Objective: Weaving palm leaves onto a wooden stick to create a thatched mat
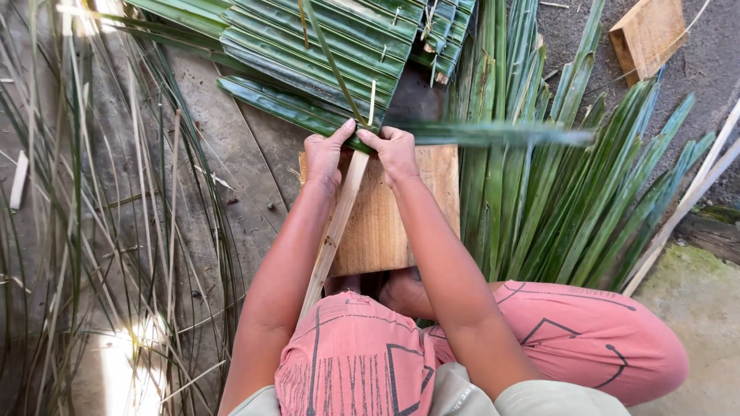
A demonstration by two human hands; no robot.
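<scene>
Dry, pale leaf ribs lie scattered over the grey plank floor at my far left. Next I see my left hand, fingers pressed together, thumb pinching the green palm leaf against a bamboo slat that runs back toward my lap. My right hand pinches the same leaf just beside it, over a wooden board. Beyond the hands lies the stitched leaf panel. Right of the board, loose green fronds fan out; far right, another wooden block.
</scene>
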